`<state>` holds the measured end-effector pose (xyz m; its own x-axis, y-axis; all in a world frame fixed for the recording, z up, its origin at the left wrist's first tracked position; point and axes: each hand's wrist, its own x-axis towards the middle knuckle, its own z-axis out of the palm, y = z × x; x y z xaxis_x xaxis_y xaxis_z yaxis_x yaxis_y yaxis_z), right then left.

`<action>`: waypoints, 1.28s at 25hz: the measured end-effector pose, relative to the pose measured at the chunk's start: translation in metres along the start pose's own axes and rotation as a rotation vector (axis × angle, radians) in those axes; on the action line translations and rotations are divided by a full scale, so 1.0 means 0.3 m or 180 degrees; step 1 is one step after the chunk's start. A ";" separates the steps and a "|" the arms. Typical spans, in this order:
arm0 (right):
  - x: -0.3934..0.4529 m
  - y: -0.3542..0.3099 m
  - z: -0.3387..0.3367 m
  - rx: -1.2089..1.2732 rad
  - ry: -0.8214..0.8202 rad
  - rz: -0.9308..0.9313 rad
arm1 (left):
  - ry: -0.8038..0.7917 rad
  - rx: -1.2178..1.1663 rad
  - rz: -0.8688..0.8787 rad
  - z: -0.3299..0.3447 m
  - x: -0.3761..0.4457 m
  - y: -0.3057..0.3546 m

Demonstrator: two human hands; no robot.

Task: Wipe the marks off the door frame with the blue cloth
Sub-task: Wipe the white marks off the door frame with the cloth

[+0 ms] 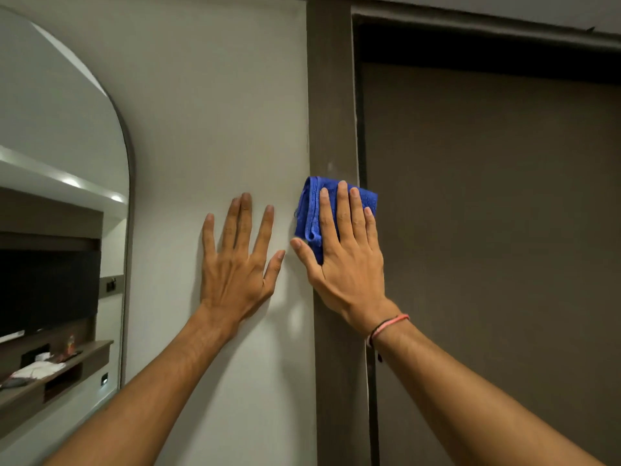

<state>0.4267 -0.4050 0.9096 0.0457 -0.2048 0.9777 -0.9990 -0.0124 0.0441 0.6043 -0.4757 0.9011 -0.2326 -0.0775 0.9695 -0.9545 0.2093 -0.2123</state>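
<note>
A dark brown door frame (331, 95) runs vertically up the middle of the view. My right hand (346, 260) lies flat on a folded blue cloth (311, 210) and presses it against the frame at mid height. A faint pale smudge (330, 165) shows on the frame just above the cloth. My left hand (237, 260) rests flat on the white wall (208, 112) left of the frame, fingers spread, holding nothing.
A brown door (497, 230) fills the right side behind the frame. At the left an arched mirror (50, 196) reflects a dark screen and a shelf with small items.
</note>
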 end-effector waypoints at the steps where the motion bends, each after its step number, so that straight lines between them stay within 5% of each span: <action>1: 0.058 0.003 -0.009 0.0007 0.0016 -0.0003 | 0.0020 0.0013 0.0027 -0.001 0.039 -0.009; 16: 0.604 0.032 -0.103 0.0216 0.0050 -0.0061 | 0.0109 -0.0092 -0.0020 -0.022 0.364 -0.039; 32: 0.008 0.035 0.002 0.0088 0.0075 -0.0217 | -0.0045 -0.0180 -0.0074 -0.001 0.042 0.009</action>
<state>0.4162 -0.4061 0.9123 0.1134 -0.1794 0.9772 -0.9930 -0.0526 0.1055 0.5988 -0.4758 0.9129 -0.2135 -0.0965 0.9722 -0.9477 0.2622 -0.1821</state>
